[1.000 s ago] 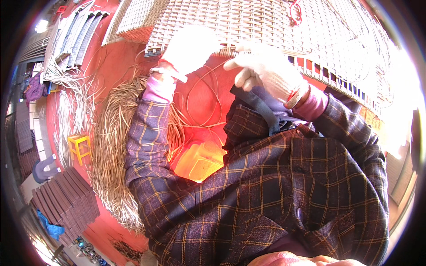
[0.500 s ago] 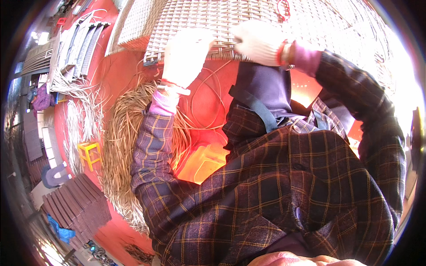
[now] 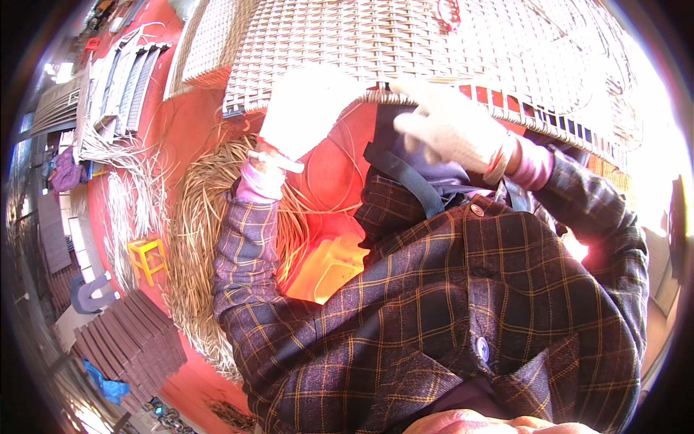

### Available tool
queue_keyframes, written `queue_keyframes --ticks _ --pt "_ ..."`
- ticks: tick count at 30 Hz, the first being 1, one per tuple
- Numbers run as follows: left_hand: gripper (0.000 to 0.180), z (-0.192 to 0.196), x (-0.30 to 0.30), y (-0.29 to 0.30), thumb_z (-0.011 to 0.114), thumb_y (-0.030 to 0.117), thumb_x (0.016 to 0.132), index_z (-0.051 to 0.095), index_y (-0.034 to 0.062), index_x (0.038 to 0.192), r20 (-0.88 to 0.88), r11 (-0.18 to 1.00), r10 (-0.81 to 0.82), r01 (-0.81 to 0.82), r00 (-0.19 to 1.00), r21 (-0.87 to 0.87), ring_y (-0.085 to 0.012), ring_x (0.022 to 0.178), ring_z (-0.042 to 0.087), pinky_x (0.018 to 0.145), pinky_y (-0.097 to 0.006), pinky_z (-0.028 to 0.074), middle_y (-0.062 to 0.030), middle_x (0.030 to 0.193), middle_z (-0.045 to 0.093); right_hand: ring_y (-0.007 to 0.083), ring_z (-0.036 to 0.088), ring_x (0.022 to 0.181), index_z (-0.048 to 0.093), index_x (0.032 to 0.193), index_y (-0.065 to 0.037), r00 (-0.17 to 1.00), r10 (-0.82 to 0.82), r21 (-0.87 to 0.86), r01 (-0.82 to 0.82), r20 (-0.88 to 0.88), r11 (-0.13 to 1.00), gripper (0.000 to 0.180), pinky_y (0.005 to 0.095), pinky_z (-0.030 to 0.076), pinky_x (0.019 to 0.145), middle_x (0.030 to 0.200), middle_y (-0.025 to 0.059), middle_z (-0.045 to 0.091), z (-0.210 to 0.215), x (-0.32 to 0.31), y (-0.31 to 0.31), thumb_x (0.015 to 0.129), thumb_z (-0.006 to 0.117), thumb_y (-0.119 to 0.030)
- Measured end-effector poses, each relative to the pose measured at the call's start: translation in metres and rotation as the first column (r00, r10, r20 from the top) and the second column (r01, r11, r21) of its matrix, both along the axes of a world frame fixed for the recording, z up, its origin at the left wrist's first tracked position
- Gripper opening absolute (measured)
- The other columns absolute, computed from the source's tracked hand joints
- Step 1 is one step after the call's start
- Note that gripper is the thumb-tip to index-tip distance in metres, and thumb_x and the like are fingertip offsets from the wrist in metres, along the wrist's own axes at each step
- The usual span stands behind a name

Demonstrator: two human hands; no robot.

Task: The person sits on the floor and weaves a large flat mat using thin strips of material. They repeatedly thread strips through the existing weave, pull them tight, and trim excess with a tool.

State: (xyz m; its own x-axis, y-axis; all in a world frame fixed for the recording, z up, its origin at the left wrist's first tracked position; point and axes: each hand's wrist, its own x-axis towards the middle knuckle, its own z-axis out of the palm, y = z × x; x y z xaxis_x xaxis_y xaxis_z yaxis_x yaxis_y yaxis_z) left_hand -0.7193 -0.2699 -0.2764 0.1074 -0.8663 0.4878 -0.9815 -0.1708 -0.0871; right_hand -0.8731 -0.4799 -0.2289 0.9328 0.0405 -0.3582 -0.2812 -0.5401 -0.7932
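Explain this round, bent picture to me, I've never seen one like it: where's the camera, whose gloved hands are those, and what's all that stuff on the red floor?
The camera sits on a person's head and looks down through a very wide lens, which bends straight edges. The plaid sleeves are the wearer's own arms. The left hand and the right hand, both in pale gloves, are raised to the lower edge of a woven wicker panel; whether they grip it or a thin strand, I cannot tell. Below, on the red floor, lie a big heap of loose cane strands, a small yellow stool and a stack of dark slatted panels.
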Motion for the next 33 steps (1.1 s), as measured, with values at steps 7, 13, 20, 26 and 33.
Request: queue_keyframes --ticks 7,13,20,26,33 --pt "0.021 -0.013 0.008 -0.012 0.071 0.020 0.087 0.077 0.0153 0.107 0.010 0.998 -0.052 0.052 0.999 0.039 -0.0267 0.091 0.070 0.082 -0.042 0.057 -0.0058 0.100 0.074 0.0185 0.065 0.052 0.023 0.157 0.004 0.989 -0.130 0.346 0.145 -0.068 0.927 0.078 0.0328 0.054 0.052 0.076 0.0149 0.071 -0.028 -0.009 0.021 0.097 0.065 -0.025" --pt "0.026 -0.040 0.028 -0.010 0.070 0.019 0.089 0.076 0.0147 0.114 -0.003 0.993 -0.077 0.077 0.997 0.091 -0.0269 0.100 0.070 0.088 -0.043 0.056 -0.0064 0.108 0.075 0.0150 0.067 0.058 0.024 0.157 0.004 0.975 -0.216 0.450 0.215 -0.051 0.867 0.079 0.0262 0.051 0.048 0.087 0.0141 0.073 -0.047 -0.006 0.033 0.097 0.068 -0.022" --pt "0.030 -0.045 0.034 -0.014 0.069 0.017 0.094 0.075 0.0132 0.123 0.038 0.987 -0.039 0.032 0.999 0.160 -0.0267 0.107 0.069 0.095 -0.042 0.055 -0.0080 0.118 0.075 0.0147 0.070 0.063 0.043 0.148 0.005 0.955 -0.297 0.588 0.230 0.018 0.776 0.062 0.0256 0.054 0.052 0.095 0.0121 0.076 -0.061 -0.003 0.030 0.097 0.070 -0.019" --pt "0.031 -0.017 0.015 -0.012 0.067 0.016 0.096 0.074 0.0080 0.125 -0.180 0.977 -0.083 0.116 0.980 0.181 -0.0249 0.100 0.071 0.089 -0.038 0.058 -0.0091 0.114 0.075 0.0160 0.071 0.064 0.048 0.144 0.001 0.933 -0.356 0.651 0.304 -0.056 0.695 0.054 0.0262 0.056 0.054 0.108 0.0134 0.076 -0.067 -0.001 0.023 0.098 0.066 -0.019" --pt "0.031 -0.025 0.010 -0.007 0.064 0.011 0.095 0.074 0.0094 0.125 -0.309 0.980 0.046 0.017 0.950 0.197 -0.0196 0.079 0.070 0.076 -0.033 0.059 -0.0084 0.109 0.074 0.0170 0.070 0.062 0.032 0.159 0.000 0.965 -0.242 0.479 0.258 -0.096 0.839 0.073 0.0284 0.056 0.052 0.104 0.0158 0.075 -0.063 0.000 0.022 0.098 0.066 -0.020"
